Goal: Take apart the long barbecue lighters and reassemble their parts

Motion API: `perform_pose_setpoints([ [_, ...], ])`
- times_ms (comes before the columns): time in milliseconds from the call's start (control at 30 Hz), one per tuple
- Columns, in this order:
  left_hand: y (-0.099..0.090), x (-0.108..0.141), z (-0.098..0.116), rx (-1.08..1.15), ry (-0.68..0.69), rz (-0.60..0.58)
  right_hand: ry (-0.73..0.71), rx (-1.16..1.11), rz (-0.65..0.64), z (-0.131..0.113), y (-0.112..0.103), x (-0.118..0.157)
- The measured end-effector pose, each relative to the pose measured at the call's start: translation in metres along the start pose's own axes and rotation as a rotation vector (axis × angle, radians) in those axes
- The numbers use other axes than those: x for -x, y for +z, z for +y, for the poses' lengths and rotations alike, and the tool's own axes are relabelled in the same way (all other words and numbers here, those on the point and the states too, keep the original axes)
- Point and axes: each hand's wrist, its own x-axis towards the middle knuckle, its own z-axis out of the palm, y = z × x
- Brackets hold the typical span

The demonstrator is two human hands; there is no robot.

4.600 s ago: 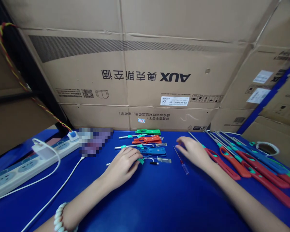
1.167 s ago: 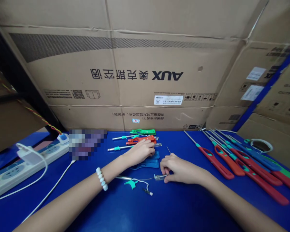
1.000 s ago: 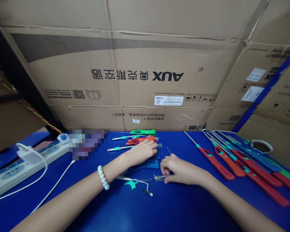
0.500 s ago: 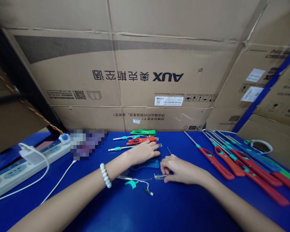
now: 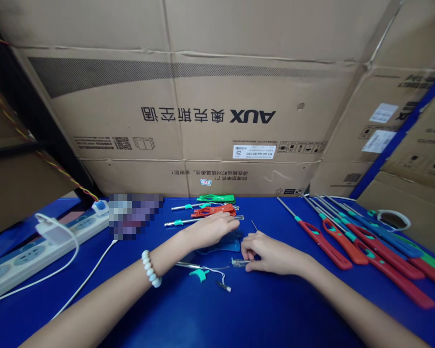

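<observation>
My left hand (image 5: 213, 229) reaches over a dark blue plastic lighter shell (image 5: 220, 248), its fingertips bent down and drawn together; what they pinch, if anything, is hidden. My right hand (image 5: 266, 252) is closed on a clear fuel tank (image 5: 239, 263) whose end points left. A thin metal pin (image 5: 253, 225) sticks up beside the right fingers; I cannot tell what it belongs to. Below the left wrist lies a metal lighter tube (image 5: 188, 265) with a thin line running toward the tank. Near it are a turquoise clip (image 5: 198, 275) and a small dark igniter piece (image 5: 224, 286) on white wires.
Green (image 5: 216, 198) and orange shells (image 5: 213, 210) with metal tubes lie behind my left hand. Several long lighters (image 5: 324, 245) lie at right. A power strip (image 5: 32, 258) and white cables occupy the left. Cardboard (image 5: 203, 87) stands behind; a white coil (image 5: 394, 220) sits far right.
My left forearm has dropped slightly and shifted a little left, and its fingertips have moved down slightly. My right hand keeps its grip on the clear tank, almost unmoved.
</observation>
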Motion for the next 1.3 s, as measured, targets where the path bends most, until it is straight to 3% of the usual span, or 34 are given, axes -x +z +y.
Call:
perform_pose_setpoints([
  [200, -0.014, 0.021, 0.007, 0.266, -0.139, 0.134, -0.037, -0.083, 0.135, 0.000, -0.004, 0.000],
  [333, -0.012, 0.037, 0.019, 0.404, -0.231, 0.238, -0.054, -0.125, 0.202, -0.001, -0.004, -0.001],
  [467, -0.009, 0.051, 0.030, 0.748, -0.379, 0.381, -0.056, -0.166, 0.221, -0.004, -0.001, -0.002],
  [700, -0.002, 0.058, 0.029, 1.099, -0.532, 0.507, -0.088, -0.180, 0.300, -0.004, 0.003, -0.004],
  [1300, 0.005, 0.061, 0.032, 1.211, -0.625, 0.540, -0.100, -0.240, 0.355, -0.009, 0.011, -0.005],
])
